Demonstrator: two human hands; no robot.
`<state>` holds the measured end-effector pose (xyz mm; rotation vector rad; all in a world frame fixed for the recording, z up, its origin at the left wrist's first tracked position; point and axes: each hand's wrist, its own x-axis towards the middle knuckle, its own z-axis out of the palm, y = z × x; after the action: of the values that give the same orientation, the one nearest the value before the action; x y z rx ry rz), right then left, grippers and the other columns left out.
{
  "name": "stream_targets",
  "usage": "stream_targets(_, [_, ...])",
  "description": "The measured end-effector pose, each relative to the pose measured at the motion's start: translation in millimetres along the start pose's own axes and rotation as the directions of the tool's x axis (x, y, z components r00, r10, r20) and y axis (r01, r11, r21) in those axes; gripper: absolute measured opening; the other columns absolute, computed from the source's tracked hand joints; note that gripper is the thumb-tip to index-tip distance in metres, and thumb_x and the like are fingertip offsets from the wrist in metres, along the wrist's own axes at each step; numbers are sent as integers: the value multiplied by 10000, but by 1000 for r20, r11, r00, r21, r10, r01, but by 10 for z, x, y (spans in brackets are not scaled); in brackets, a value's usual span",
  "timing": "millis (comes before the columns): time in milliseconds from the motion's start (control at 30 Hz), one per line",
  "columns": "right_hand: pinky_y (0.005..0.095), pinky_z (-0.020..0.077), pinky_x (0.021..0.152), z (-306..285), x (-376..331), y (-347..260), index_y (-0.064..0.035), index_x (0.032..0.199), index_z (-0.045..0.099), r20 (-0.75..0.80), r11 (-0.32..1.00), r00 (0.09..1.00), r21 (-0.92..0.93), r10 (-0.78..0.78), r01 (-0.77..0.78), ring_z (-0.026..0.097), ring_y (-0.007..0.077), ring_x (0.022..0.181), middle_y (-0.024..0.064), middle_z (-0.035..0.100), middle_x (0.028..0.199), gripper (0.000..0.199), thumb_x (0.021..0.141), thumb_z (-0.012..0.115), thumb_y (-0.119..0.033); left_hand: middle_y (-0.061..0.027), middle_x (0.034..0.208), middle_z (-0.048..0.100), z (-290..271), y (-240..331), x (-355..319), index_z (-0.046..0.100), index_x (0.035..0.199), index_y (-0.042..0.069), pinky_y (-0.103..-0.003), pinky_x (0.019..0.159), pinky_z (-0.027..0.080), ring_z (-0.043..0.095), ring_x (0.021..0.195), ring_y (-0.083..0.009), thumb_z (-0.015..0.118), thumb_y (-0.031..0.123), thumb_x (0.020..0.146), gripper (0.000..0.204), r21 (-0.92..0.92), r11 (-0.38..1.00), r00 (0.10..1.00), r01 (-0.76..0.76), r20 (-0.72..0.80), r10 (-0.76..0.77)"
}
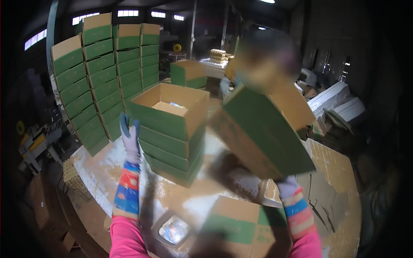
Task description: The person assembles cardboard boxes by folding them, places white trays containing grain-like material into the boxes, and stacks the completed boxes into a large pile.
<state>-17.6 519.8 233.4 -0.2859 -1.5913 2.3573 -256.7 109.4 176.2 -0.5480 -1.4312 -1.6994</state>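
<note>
My left hand (130, 136), in a pale glove with blue-grey fingertips, is upright beside the left side of a stack of green-and-brown cardboard boxes (165, 144). Its fingers are stretched apart, and whether they touch the stack I cannot tell. The top box of that stack is open, with a small pale item inside. To the right, a large open cardboard box (266, 133) is tilted in the air, slightly blurred. My right hand (289, 187), also gloved, holds its lower edge; the box hides the fingers.
A flattened carton (232, 223) and a small shiny tray-like object (173, 230) lie on the worn table (103, 163). Tall stacks of green boxes (97, 69) stand at the far left. A person (269, 56) faces me behind the tilted box. Egg trays (218, 56) sit farther back.
</note>
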Motion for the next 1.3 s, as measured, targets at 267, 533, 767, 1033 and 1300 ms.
stream_targets(267, [460,378,1067,2308,1421,210,-46,1524,245,-134,976,989,-199,57,-84,432,406,1306,253,442,1420,680,1004,406,-453,-71,1271,612,-468,-1443,605,541,1344,-8,-286,1016,418,561,1131,-159,415,492,1029,604,-314,856,897,411,308,-318])
stream_targets(533, [478,499,825,1183,960,370,-128,1172,622,832,-528,435,-555,-345,643,574,352,962,180,586,1152,296,897,591,-232,-126,1479,419,-475,-1267,219,371,1443,-53,-293,1120,313,411,1333,-196,469,344,1032,579,-204,804,824,558,249,-509])
stream_targets(767, [560,284,1100,-970,-2477,1142,-41,1484,317,458,-333,815,-753,355,568,383,455,1297,281,332,1462,858,816,619,-488,-218,1494,374,390,1542,-1650,371,1465,-1,-431,1171,248,308,1424,-348,742,209,788,800,170,983,587,-67,803,-98])
stream_targets(1033, [357,479,762,-941,-3670,686,-112,1020,638,566,-405,825,-758,-19,511,580,233,847,69,583,911,244,850,546,-261,-298,1508,289,793,3065,-2167,318,1474,-7,-553,1134,248,283,1392,-484,647,597,822,947,-186,978,-633,-94,769,85])
stream_targets(1300, [475,368,982,-358,-2850,-572,-40,1404,415,366,-561,820,-825,-440,67,501,308,1101,151,537,1190,802,831,621,-563,-140,1355,554,1488,2396,-1333,435,1427,-11,-312,1022,419,522,1215,-199,538,240,994,511,232,906,-490,354,871,-32])
